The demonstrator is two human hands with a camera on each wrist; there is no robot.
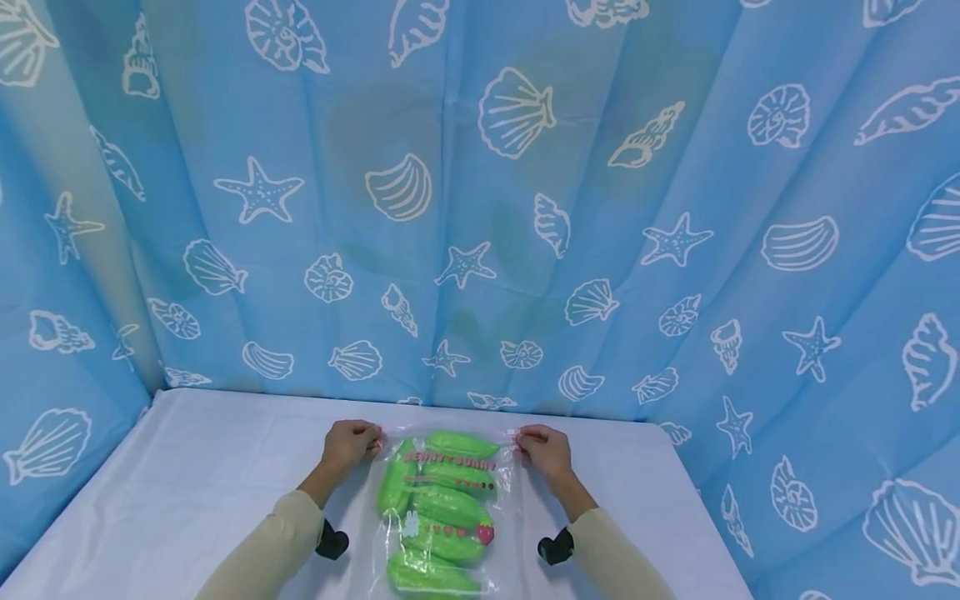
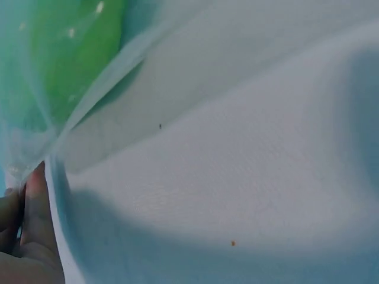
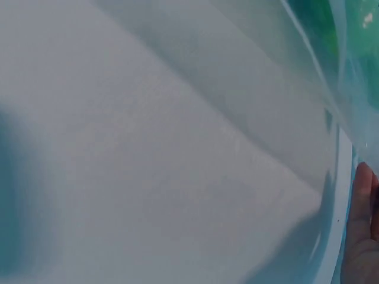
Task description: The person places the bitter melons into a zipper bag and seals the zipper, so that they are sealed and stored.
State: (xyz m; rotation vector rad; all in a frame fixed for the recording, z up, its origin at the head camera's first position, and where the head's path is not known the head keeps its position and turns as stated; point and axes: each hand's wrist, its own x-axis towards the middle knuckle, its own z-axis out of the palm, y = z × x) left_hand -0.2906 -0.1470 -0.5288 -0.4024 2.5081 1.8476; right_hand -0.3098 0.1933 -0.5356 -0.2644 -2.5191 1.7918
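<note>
Down in the lower middle of the head view, a clear zip bag (image 1: pixel 442 512) lies flat on the white-covered counter (image 1: pixel 187 483), its sealed top edge pointing toward the upper part of the frame and its length running down to the bottom edge. Inside it sit several green oblong items (image 1: pixel 442 508), stacked at slight angles; pink lettering and small printed figures cross the plastic. The left hand (image 1: pixel 348 446) pinches the top left corner of the bag and the right hand (image 1: pixel 546 454) pinches the top right corner, each grip closed on the plastic, so the top edge is held taut between them, which I judge keeps the mouth straight and level. The bag's lower end is cut off by the frame, and what the green items are I cannot tell through the glare. Both wrist views are very close and blurred: the left shows a fingertip (image 2: pixel 35 195) at the bag's edge, the right only a sliver of finger (image 3: pixel 362 225) at the lower right. A blue curtain with shells and starfish (image 1: pixel 525 208) fills the upper frame behind the counter.
</note>
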